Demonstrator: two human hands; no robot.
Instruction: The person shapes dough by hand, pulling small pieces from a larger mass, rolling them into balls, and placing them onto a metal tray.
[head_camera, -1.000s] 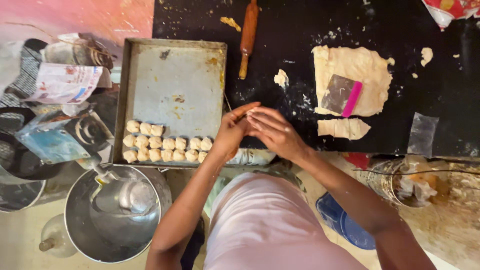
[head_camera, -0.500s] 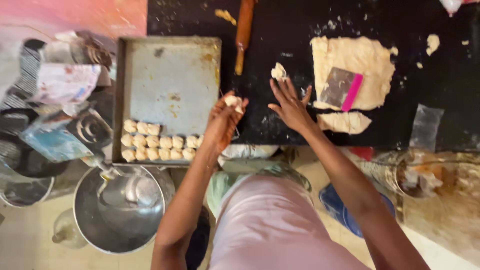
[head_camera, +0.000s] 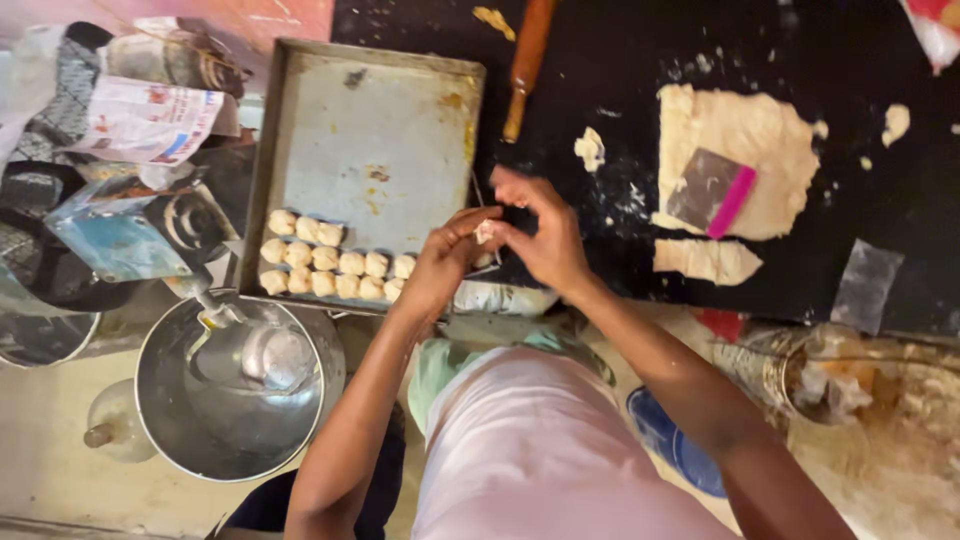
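Your right hand (head_camera: 545, 235) has come back from its open reach to meet your left hand (head_camera: 447, 262) at the metal tray's (head_camera: 370, 120) right edge. In the head view, both sets of fingers pinch one small dough piece (head_camera: 485, 232) between them, above the dark tabletop (head_camera: 800, 50), near the rows of dough balls (head_camera: 335, 270).

Near the middle of the frame, left hand (head_camera: 447, 262) and right hand (head_camera: 540, 232) meeting fingertip to fingertip, pinching a small piece of dough (head_camera: 485, 232) between them. Just left of the hands, a metal baking tray (head_camera: 385, 110), with rows of shaped dough pieces (head_camera: 330, 268) lined along its lower edge. At upper middle, a wooden rolling pin (head_camera: 527, 55) lying on the black work surface (head_camera: 600, 50). To the right, a flat sheet of rolled dough (head_camera: 785, 140) with a scraper (head_camera: 712, 192), pink along one edge, resting on it. At lower left, a steel bucket (head_camera: 230, 455).
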